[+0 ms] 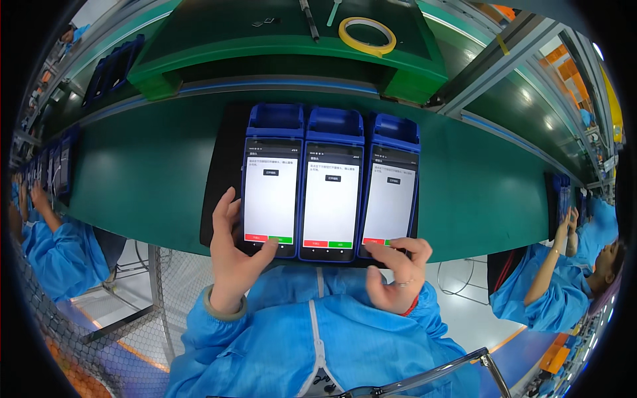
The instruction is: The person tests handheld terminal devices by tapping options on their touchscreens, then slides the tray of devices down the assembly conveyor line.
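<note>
Three blue handheld terminals lie side by side on a black mat (219,192) on the green conveyor belt (152,179): a left terminal (271,182), a middle terminal (332,189) and a right terminal (391,189). Each screen is lit white with a red and a green button at the bottom. My left hand (233,255) rests along the left terminal's edge, thumb on its green button. My right hand (397,272) sits at the right terminal's lower edge, fingers curled, forefinger touching near its red button.
A raised green shelf (219,50) behind the belt carries a roll of yellow tape (367,34) and small tools. Other workers in blue coats handle similar terminals at the far left (50,245) and far right (564,272). More blue terminals stand in a rack (113,66).
</note>
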`<action>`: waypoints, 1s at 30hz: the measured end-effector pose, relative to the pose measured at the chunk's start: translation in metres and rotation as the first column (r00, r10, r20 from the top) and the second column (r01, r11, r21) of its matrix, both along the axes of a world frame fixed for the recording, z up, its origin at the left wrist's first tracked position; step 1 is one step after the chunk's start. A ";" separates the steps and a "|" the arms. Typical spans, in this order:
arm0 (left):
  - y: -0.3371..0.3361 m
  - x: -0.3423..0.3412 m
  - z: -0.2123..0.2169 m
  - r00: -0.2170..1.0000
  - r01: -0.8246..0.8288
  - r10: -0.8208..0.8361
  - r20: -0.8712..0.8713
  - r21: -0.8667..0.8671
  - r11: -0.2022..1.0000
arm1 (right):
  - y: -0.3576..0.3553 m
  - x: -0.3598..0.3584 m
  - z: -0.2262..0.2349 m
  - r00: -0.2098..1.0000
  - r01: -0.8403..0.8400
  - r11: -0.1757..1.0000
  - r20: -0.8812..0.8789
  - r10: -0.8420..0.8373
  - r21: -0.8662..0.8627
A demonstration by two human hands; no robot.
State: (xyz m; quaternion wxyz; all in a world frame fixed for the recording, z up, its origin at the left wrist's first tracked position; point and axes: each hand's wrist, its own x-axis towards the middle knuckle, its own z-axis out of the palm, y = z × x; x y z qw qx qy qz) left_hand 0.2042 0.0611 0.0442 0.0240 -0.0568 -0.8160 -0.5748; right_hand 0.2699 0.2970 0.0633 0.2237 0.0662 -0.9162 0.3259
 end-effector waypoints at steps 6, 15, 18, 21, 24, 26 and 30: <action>0.010 -0.004 -0.001 0.991 -0.114 0.099 -0.095 -0.167 0.979 | 0.026 0.008 -0.020 0.980 0.189 0.977 -0.048 -0.194 -0.096; 0.000 -0.005 -0.005 0.993 -0.001 0.000 -0.121 -0.008 1.000 | 0.051 0.005 -0.046 0.964 0.218 0.943 -0.098 -0.248 -0.250; -0.002 -0.006 -0.003 0.994 0.025 -0.026 -0.105 -0.013 1.000 | 0.049 0.001 -0.048 0.960 0.230 0.940 -0.101 -0.262 -0.251; -0.001 -0.005 -0.003 0.994 0.025 -0.025 -0.102 -0.006 1.000 | 0.049 0.000 -0.050 0.954 0.234 0.931 -0.119 -0.276 -0.280; 0.003 -0.005 -0.003 0.994 -0.005 0.000 -0.105 -0.052 0.999 | 0.049 0.000 -0.052 0.951 0.231 0.922 -0.128 -0.282 -0.312; 0.004 -0.005 -0.004 0.995 -0.018 0.012 -0.099 -0.061 0.998 | 0.048 -0.001 -0.051 0.949 0.232 0.917 -0.133 -0.287 -0.326; 0.003 -0.006 -0.005 0.994 -0.026 0.019 -0.108 -0.070 0.997 | 0.047 -0.001 -0.048 0.948 0.245 0.939 -0.142 -0.284 -0.241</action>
